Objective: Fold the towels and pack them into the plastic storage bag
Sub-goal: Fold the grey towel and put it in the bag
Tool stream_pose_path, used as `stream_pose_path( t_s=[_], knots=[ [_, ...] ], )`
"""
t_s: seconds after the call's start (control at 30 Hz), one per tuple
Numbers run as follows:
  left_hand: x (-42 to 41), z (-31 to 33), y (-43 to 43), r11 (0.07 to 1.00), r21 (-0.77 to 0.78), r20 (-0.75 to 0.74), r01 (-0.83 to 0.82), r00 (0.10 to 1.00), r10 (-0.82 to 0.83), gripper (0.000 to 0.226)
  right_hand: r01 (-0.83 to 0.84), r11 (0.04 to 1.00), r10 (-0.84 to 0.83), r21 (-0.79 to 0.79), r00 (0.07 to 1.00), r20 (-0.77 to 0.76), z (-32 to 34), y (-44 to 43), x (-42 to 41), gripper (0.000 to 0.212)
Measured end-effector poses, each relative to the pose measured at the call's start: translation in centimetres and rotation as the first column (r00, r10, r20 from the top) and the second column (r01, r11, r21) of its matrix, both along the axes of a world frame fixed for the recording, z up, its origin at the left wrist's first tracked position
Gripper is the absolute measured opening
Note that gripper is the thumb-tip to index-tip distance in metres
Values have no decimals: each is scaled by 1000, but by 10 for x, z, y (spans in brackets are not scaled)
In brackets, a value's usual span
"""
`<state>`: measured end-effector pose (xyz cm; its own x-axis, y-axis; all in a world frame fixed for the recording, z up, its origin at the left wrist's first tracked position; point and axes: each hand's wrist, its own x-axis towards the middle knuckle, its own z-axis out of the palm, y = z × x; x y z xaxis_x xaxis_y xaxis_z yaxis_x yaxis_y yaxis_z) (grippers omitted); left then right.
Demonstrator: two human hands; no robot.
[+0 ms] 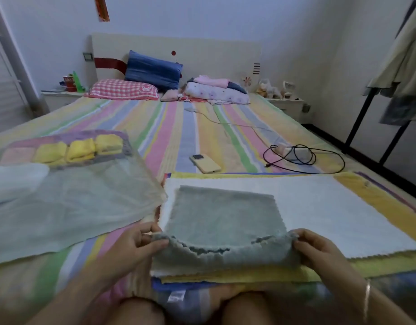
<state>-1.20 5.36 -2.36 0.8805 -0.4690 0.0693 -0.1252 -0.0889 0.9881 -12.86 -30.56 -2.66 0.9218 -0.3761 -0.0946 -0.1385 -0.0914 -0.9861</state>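
- The striped bed [155, 118] runs ahead of both hands to the far wall.
- The left hand [134, 245] and right hand [317, 249] each pinch a near corner of the grey towel [225, 214], spread between them.
- The plastic storage bag [73, 202] lies just beyond the left hand; a phone [205, 163] lies farther ahead.

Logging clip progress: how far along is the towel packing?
Done: three folded yellow towels sit in the plastic storage bag. In hand: the left hand and right hand each pinch a near corner of the grey towel, which lies unfolded. Left: fold and pack it, then the white towel spread flat under it.
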Motion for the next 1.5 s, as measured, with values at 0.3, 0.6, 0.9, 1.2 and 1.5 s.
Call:
stream_pose_path(
  t_s=[0.3, 0.6, 0.9, 1.2, 1.5],
  knots=[
    [92, 12, -70, 907, 48, 255, -418, 883, 394, 19, 238, 968, -224, -78, 962, 155, 24, -20, 79, 23],
    [157, -24, -104, 799, 331, 495, -503, 813, 306, 13, 292, 929, -281, -228, 956, 80, -22, -37, 137, 21],
    [143, -16, -111, 581, 467, 707, -667, 676, 208, 29, 123, 827, -319, -548, 906, -278, -7, -35, 124, 37],
    [96, -27, -175, 515, 840, 494, -172, 636, -593, 86, 27, 972, -121, -234, 909, -398, 20, -15, 107, 25],
    [78, -19, -183, 851, 505, 539, -146, 824, -178, 48, 106, 994, -106, -7, 987, -118, 72, 14, 120, 30]
  ],
)
